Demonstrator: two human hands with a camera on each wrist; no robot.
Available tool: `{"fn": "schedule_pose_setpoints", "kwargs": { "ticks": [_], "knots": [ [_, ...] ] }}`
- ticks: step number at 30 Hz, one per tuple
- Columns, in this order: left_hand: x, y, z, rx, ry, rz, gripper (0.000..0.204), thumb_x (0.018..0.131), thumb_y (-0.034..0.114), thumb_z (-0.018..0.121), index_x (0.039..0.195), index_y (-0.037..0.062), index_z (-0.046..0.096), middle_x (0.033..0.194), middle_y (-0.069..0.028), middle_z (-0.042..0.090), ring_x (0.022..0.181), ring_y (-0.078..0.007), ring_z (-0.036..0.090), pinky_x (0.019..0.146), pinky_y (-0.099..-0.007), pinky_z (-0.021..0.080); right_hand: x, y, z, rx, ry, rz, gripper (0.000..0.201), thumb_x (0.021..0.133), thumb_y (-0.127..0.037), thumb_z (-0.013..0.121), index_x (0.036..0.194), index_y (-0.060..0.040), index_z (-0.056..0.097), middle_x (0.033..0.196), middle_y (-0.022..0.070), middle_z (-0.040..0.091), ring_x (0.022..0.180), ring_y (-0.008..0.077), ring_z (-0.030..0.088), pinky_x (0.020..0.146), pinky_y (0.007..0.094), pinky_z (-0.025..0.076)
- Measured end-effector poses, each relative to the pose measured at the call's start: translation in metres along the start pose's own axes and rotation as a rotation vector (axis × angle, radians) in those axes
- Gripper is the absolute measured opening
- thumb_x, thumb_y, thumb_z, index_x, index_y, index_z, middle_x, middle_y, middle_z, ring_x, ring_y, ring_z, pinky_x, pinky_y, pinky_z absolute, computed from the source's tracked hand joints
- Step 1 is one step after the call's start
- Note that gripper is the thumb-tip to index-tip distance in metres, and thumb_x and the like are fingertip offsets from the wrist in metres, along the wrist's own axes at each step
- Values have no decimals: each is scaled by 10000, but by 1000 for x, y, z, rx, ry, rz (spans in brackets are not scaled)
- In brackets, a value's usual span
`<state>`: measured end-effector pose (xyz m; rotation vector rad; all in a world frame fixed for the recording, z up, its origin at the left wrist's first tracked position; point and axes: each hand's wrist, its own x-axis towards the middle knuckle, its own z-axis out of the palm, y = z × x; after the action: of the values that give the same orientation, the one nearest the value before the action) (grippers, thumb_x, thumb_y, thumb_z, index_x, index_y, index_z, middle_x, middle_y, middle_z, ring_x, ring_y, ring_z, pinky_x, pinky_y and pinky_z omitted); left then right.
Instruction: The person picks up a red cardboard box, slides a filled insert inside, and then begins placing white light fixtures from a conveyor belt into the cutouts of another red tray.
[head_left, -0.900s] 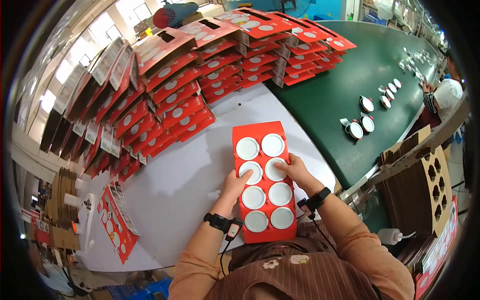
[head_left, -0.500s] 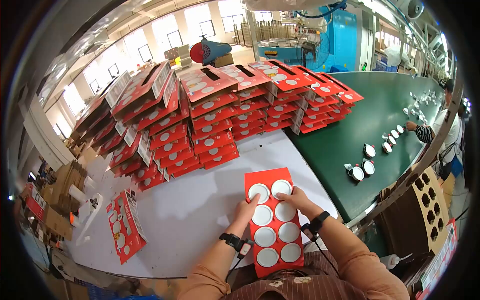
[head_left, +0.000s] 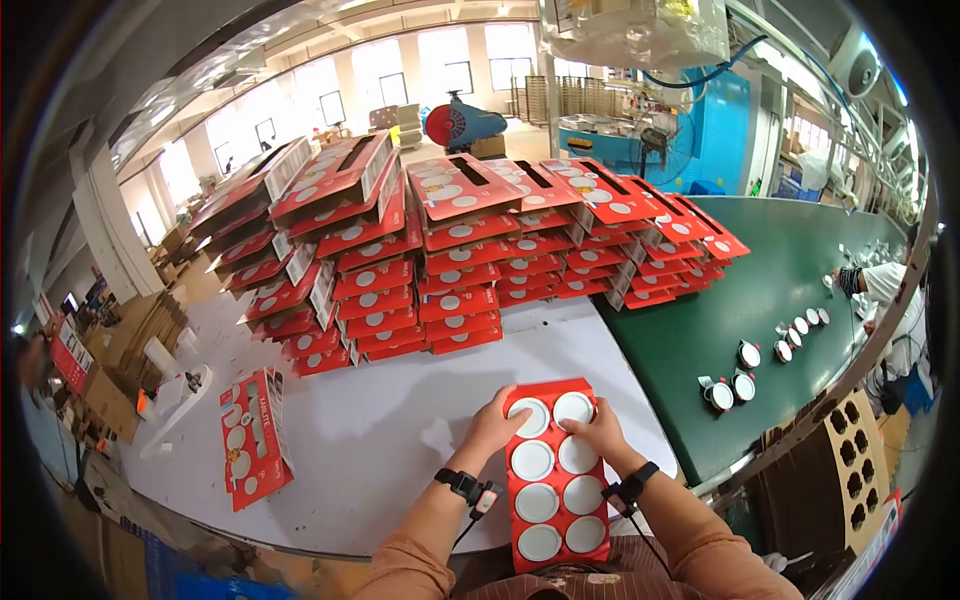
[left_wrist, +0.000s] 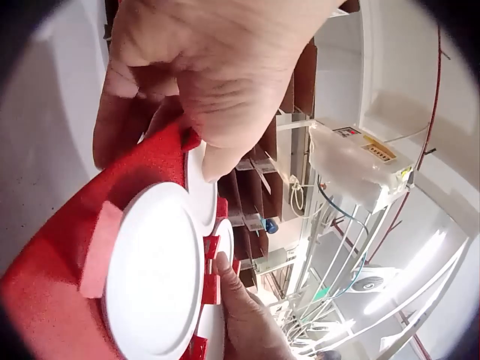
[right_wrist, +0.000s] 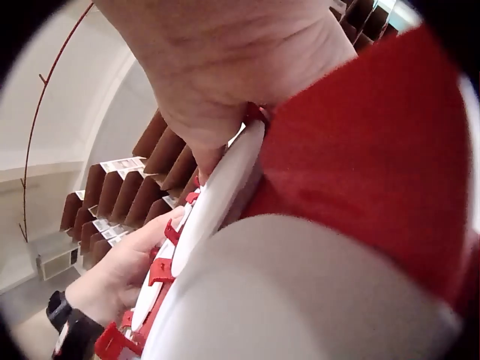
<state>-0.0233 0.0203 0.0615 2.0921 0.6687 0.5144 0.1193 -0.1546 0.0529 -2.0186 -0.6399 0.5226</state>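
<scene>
A red carton (head_left: 557, 481) with white round lids in two columns is held near the body, in front of the apron. My left hand (head_left: 490, 432) grips its upper left edge, the thumb on a top lid (head_left: 528, 417). On the opposite edge my right hand (head_left: 602, 437) grips it, thumb beside the upper right lid (head_left: 573, 408). The left wrist view shows the left hand (left_wrist: 202, 75) curled round the red card, with a large lid (left_wrist: 155, 271) close by. In the right wrist view the right hand (right_wrist: 232, 67) bends over the carton edge.
Stacked red cartons (head_left: 465, 250) line the back of the white table (head_left: 400, 420). One flat red carton (head_left: 256, 440) lies at left. Right is a green surface (head_left: 680, 350) with several white-lidded pieces (head_left: 719, 396); another person's arm (head_left: 868, 281) reaches over it. Brown card with holes (head_left: 855, 470) stands lower right.
The head view has tilted up, showing more of the room. Both hands have moved from the carton's middle to its upper end, still gripping it.
</scene>
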Motion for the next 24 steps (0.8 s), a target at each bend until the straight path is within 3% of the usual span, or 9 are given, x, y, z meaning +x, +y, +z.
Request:
{"fn": "schedule_pose_setpoints", "kwargs": {
  "ticks": [2, 4, 6, 8, 11, 18, 20, 22, 24],
  "knots": [
    [1, -13, 2, 19, -35, -18, 746, 770, 399, 695, 1331, 6, 398, 1175, -244, 581, 1087, -359, 575, 906, -395, 467, 5, 10, 5, 86, 30, -191, 941, 658, -317, 826, 1351, 66, 318, 1132, 245, 599, 1044, 314, 606, 872, 352, 490],
    [-2, -18, 3, -40, -63, -143, 692, 754, 398, 719, 1250, -14, 468, 1151, -222, 600, 1069, -322, 590, 891, -369, 475, 2, 0, -7, -28, 10, -199, 1026, 654, -276, 832, 1412, 46, 221, 1161, 252, 582, 1079, 322, 589, 896, 350, 481],
    [-7, -13, 2, -89, -76, -187, 707, 750, 390, 730, 1256, -20, 454, 1142, -202, 604, 1064, -281, 593, 888, -355, 474, 6, 0, -20, 7, -145, -275, 1070, 644, -257, 839, 1436, 27, 178, 1189, 257, 564, 1094, 322, 579, 905, 349, 475],
    [-9, -3, 1, -284, -129, -298, 712, 747, 360, 741, 1269, -14, 433, 1162, -194, 583, 1071, -262, 579, 886, -350, 471, 13, -4, -28, -3, -192, -235, 968, 654, -227, 834, 1407, 11, 274, 1176, 235, 574, 1085, 302, 583, 903, 345, 477],
    [-2, -29, 18, -403, -183, -303, 710, 749, 316, 749, 1281, -10, 410, 1217, -178, 540, 1101, -247, 547, 889, -345, 466, 23, -1, -32, 9, -323, -207, 670, 679, -169, 817, 1235, -3, 481, 1111, 177, 610, 1017, 265, 605, 880, 339, 494],
    [-24, -34, 45, -644, -1, -368, 639, 775, 247, 736, 1275, 16, 414, 1195, -130, 536, 1084, -219, 536, 897, -342, 463, 14, -12, -34, -138, -370, -149, 677, 690, -186, 807, 1248, -9, 467, 1123, 177, 607, 1029, 275, 604, 877, 358, 501],
    [-24, -46, 44, -700, -46, -364, 619, 786, 243, 727, 1267, 15, 412, 1178, -123, 551, 1067, -214, 546, 897, -344, 466, 19, -32, -42, -171, -521, -6, 661, 716, -271, 781, 1249, -22, 481, 1094, 176, 626, 1040, 310, 601, 868, 372, 501],
    [-26, -53, 35, -697, -52, -335, 608, 792, 234, 722, 1266, 21, 406, 1164, -120, 561, 1057, -211, 553, 893, -346, 470, 59, -38, -57, -748, -444, -312, 671, 723, -371, 759, 1253, -51, 499, 1073, 177, 638, 989, 334, 612, 840, 385, 503],
    [-30, -60, 29, -693, -50, -348, 593, 795, 232, 720, 1250, 9, 412, 1163, -122, 561, 1061, -206, 550, 888, -346, 474, 78, -106, -84, -919, -240, -418, 637, 707, -404, 758, 1206, -75, 538, 1010, 169, 648, 938, 337, 618, 797, 399, 503]
  ]
}}
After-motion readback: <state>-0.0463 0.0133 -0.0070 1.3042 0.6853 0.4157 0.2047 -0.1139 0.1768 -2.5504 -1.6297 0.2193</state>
